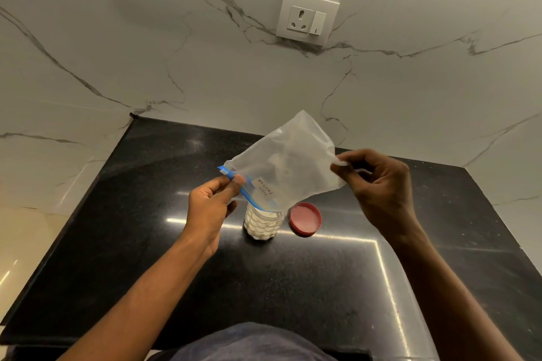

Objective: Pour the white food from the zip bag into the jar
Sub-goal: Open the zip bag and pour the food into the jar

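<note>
Two hands pinch the limp, near-weightless zip bag [289, 164] tipped mouth-down over the open jar [262, 224] of white food [258, 227]: left hand [209, 205] at the blue zip edge, right hand [378, 184] nipping a bottom corner, the surest holds on such slippery film

A clear, nearly emptied plastic zip bag [289, 167] with a blue zipper strip and a small handwritten label is hanging tilted in the air, its open blue mouth pointing down over the jar and its closed bottom corner raised. Directly beneath it, a small clear ribbed jar [263, 224] is standing upright and lidless on the black table, filled nearly to the top with white food [258, 227].
</note>
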Demonstrator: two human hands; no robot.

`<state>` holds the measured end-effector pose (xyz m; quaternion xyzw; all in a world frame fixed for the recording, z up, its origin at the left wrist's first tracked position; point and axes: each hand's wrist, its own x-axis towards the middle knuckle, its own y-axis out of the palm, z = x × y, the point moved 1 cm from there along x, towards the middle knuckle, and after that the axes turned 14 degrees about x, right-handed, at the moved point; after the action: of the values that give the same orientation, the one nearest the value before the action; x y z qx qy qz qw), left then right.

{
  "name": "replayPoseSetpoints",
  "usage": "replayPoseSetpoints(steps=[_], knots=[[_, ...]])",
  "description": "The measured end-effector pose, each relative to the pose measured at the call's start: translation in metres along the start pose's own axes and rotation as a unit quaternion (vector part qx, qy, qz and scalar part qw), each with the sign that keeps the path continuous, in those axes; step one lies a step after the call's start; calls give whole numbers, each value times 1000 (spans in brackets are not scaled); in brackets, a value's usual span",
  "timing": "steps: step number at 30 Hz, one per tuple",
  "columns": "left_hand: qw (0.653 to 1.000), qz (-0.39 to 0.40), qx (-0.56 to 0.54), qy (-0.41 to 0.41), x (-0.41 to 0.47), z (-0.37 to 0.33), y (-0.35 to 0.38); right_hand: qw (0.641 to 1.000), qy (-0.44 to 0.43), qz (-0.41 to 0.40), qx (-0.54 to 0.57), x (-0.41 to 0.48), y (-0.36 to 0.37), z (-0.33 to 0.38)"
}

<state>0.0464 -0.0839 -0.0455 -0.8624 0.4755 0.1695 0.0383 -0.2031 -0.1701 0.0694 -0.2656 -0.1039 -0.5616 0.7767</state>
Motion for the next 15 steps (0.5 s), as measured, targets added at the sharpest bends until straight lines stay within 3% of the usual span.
replayPoseSetpoints(steps=[8, 11, 15], knots=[[1000, 2, 5, 1, 0, 3, 2, 999, -12, -31, 14, -2, 4, -5], [1000, 0, 5, -3, 1, 4, 2, 1000, -2, 23, -16, -6, 5, -8], [1000, -6, 0, 10, 2, 6, 2, 998, 7, -56, 38, -2, -4, -7]])
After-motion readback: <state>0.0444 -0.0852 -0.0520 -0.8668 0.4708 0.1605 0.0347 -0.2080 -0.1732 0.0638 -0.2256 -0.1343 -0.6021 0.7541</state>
